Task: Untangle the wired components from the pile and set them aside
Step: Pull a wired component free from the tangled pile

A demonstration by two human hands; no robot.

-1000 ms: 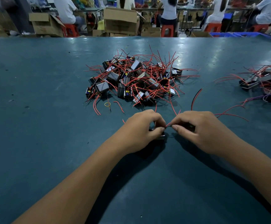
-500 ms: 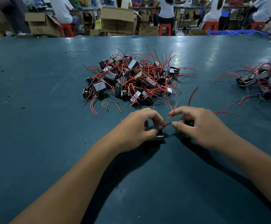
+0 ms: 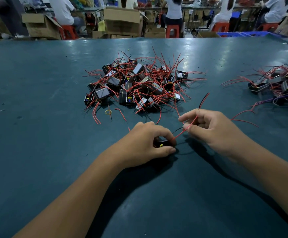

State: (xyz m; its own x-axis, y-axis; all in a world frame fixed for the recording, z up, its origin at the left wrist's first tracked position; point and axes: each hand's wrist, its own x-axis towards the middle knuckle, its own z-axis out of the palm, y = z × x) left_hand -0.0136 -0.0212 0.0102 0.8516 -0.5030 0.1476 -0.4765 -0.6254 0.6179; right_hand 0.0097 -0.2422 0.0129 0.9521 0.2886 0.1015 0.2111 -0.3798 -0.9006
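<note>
A tangled pile of small black box components with red wires [image 3: 138,85] lies in the middle of the teal table [image 3: 36,117]. Nearer me, my left hand [image 3: 145,143] grips one small black component [image 3: 162,144] with a yellow part, holding it down on the table. A red wire [image 3: 182,131] runs up from it to my right hand [image 3: 211,129], which pinches the wire between thumb and fingers. A thin black wire [image 3: 177,129] loops between the two hands. The wire's far end sticks out beyond my right hand toward the pile.
A second group of wired components [image 3: 284,86] lies at the table's right edge. A small yellow ring [image 3: 108,112] sits in front of the pile. Cardboard boxes [image 3: 121,20], red stools and seated people fill the background beyond the far edge.
My right hand has drawn away from the left, up and to the right, pulling the red wire straight out from the component. My left hand stays on the component.
</note>
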